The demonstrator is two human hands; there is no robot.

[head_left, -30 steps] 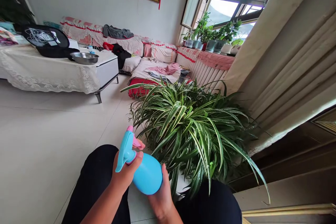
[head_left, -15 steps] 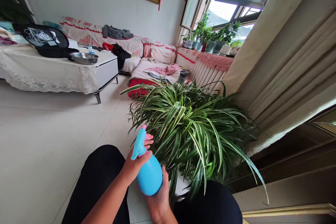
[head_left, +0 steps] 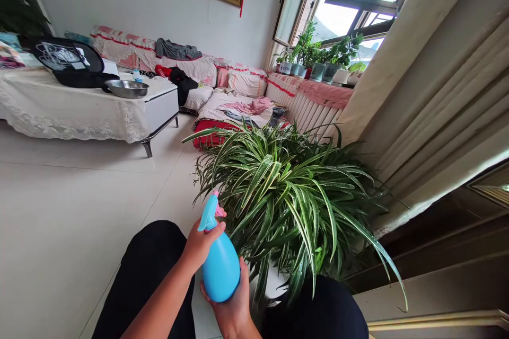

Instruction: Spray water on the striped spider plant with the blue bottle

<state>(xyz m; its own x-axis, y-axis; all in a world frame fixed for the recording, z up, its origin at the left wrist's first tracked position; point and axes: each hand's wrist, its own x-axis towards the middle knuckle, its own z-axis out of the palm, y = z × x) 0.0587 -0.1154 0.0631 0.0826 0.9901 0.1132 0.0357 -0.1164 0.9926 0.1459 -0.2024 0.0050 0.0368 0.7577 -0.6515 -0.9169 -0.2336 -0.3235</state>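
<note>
A blue spray bottle (head_left: 221, 270) with a pink nozzle and trigger is held between my knees, tilted slightly left. My left hand (head_left: 198, 243) is closed around its neck below the spray head, thumb across the front; its other fingers are mostly hidden. From beneath, my right hand (head_left: 233, 304) cups the rounded base, with the thumb up the right side and fingertips on the left. Just beyond the nozzle spreads a large spider plant (head_left: 286, 185) with long green-and-cream leaves, drops glinting on some of them.
A lace-covered table (head_left: 71, 111) at left holds a steel bowl (head_left: 127, 88) and an open black case (head_left: 73, 61). Clothes lie on the sofa (head_left: 238, 106) behind the plant. Potted plants (head_left: 318, 63) line the windowsill, and a curtain (head_left: 429, 85) hangs at right.
The spray bottle has shifted slightly left and stands more upright. My left fingers, earlier stretched out past the trigger, have drawn in. Fingertips of my right hand now show on the bottle's left side.
</note>
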